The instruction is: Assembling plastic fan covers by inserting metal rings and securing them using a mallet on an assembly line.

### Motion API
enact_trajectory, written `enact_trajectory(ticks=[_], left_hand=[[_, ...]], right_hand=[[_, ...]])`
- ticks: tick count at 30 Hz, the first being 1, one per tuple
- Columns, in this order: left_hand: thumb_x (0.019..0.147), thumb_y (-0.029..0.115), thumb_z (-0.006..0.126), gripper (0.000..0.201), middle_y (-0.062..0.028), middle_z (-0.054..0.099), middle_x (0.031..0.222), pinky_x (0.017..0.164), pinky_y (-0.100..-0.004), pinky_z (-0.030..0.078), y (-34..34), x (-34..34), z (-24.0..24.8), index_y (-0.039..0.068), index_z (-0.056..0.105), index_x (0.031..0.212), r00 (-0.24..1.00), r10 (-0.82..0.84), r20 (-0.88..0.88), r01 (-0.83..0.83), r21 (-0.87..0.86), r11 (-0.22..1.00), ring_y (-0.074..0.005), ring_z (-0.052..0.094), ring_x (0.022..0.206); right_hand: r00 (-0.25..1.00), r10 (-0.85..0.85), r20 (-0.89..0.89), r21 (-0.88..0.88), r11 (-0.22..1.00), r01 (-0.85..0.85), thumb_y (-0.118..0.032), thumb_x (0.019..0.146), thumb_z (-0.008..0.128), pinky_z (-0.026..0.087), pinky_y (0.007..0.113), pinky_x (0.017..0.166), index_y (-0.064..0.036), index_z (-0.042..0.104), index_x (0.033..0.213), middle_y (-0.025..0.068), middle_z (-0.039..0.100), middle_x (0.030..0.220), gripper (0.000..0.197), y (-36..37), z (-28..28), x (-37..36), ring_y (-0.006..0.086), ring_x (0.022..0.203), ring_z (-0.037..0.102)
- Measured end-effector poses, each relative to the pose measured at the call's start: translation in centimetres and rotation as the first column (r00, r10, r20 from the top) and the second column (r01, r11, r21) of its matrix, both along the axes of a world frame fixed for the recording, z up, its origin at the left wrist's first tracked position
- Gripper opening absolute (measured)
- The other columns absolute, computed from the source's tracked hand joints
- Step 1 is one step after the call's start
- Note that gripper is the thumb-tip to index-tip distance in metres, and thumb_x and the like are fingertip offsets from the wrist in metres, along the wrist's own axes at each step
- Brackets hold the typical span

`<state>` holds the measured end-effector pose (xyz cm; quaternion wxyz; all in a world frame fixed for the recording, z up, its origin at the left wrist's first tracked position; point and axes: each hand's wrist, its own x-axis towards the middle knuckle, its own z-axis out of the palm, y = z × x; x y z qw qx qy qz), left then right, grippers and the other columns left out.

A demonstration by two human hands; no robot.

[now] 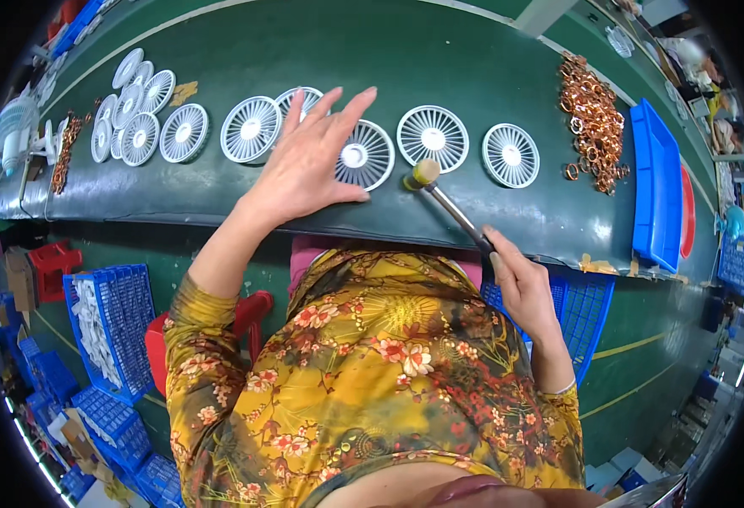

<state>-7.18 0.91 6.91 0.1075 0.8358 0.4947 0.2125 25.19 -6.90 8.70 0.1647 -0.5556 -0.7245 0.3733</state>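
My left hand (308, 161) is spread over a white slotted fan grille (370, 161), its fingers stretched out and partly covering that disc. In my right hand (520, 284) is a mallet (455, 207), gripped by its dark handle end. The mallet's yellowish head (425, 173) is over the table, at the lower edge of another white grille (433, 135). One more grille (511, 156) lies farther right. Just left of my left hand rests a grille (251, 129), with one partly hidden behind my fingers.
Several white grilles (140, 138) lie overlapping at the left of the green table (372, 51). A heap of copper-coloured rings (592, 118) is at the right, beside a blue tray (655, 186). Another row of rings (65, 154) lies far left. Blue crates (126, 322) stand on the floor.
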Motion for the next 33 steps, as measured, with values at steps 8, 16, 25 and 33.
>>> enact_trajectory(ticks=[8, 16, 25, 33], left_hand=[[0.053, 0.036, 0.088, 0.121, -0.0182, 0.05, 0.13, 0.111, -0.0563, 0.018, 1.0, 2.7, -2.0, 0.008, 0.017, 0.147, 0.969, 0.089, 0.232, -0.114, 0.097, 0.989, -0.0345, 0.042, 0.125], [0.058, 0.038, 0.084, 0.115, -0.0215, 0.043, 0.139, 0.113, -0.0564, 0.008, 0.9, -4.9, 0.2, 0.014, 0.018, 0.149, 0.972, 0.211, -0.107, -0.194, 0.152, 0.969, -0.0413, 0.023, 0.139], [0.056, 0.04, 0.085, 0.116, -0.0158, 0.057, 0.112, 0.109, -0.063, 0.014, 0.4, -1.5, -1.7, 0.011, 0.019, 0.147, 0.962, 0.274, -0.019, -0.271, 0.09, 0.958, -0.0356, 0.044, 0.124], [0.056, 0.048, 0.083, 0.121, -0.0213, 0.034, 0.144, 0.111, -0.0602, 0.007, -1.2, -5.1, -2.2, 0.013, 0.015, 0.15, 0.96, 0.28, 0.01, -0.28, 0.083, 0.956, -0.0413, 0.018, 0.14]], right_hand=[[0.991, 0.11, -0.08, 0.496, 0.867, -0.056, -0.004, 0.092, 0.049, 0.051, 0.039, 0.063, -0.003, 0.051, 0.13, 0.0149, 0.068, 0.088, 0.038, 2.7, 0.9, -3.1, 0.0298, 0.07, 0.065], [0.97, 0.243, 0.012, 0.308, 0.922, -0.235, -0.009, 0.089, 0.057, 0.051, 0.043, 0.068, -0.0151, 0.053, 0.13, 0.0204, 0.066, 0.094, 0.042, 0.7, 0.9, -1.2, 0.0391, 0.08, 0.063], [0.991, -0.103, -0.09, 0.123, 0.986, 0.114, -0.004, 0.093, 0.051, 0.047, 0.025, 0.069, -0.0065, 0.053, 0.131, 0.0152, 0.068, 0.099, 0.038, 3.2, 3.1, -2.9, 0.0131, 0.077, 0.061], [0.967, 0.168, 0.19, 0.239, 0.948, -0.211, -0.014, 0.092, 0.055, 0.049, 0.048, 0.063, -0.0194, 0.048, 0.134, 0.0219, 0.063, 0.083, 0.043, 4.3, -1.0, -7.0, 0.0431, 0.073, 0.06]])
